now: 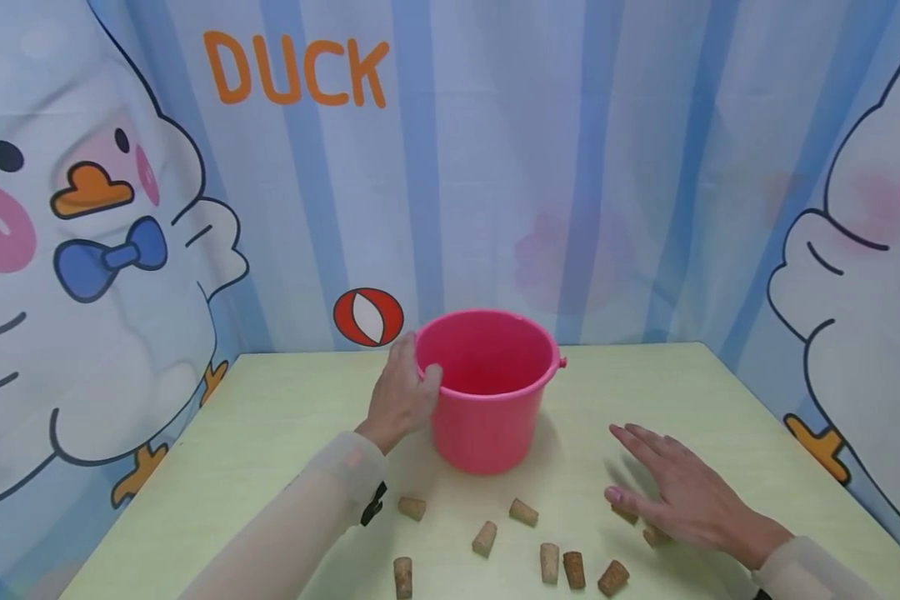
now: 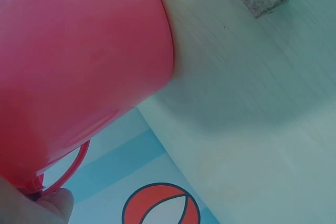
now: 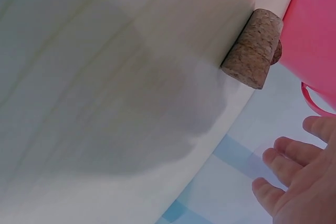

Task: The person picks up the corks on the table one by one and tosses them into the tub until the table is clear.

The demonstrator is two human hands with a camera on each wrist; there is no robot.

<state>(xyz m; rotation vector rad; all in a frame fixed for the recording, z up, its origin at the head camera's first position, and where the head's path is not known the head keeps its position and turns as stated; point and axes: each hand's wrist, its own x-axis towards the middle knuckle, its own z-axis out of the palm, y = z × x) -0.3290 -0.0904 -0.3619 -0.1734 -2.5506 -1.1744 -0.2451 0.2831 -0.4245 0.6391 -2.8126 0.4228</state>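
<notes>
A: How are the hands set?
B: The left hand grips the pink bucket by its rim; the right hand hovers over scattered corks, fingers extended, holding nothing.
A: Which step is this?
B: Probably steadying the bucket, beyond the corks; lifting one cork would call for a fingertip pinch.
A: Materials?
B: Smooth, tapered plastic; speckled, stubby cork; pale, faintly grained table.

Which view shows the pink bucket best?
Head: the pink bucket shows nearly whole, open top included, with the left hand gripping it. Left wrist crops it to a large side area and some handle; right wrist shows a smaller piece and handle at its right edge.
</notes>
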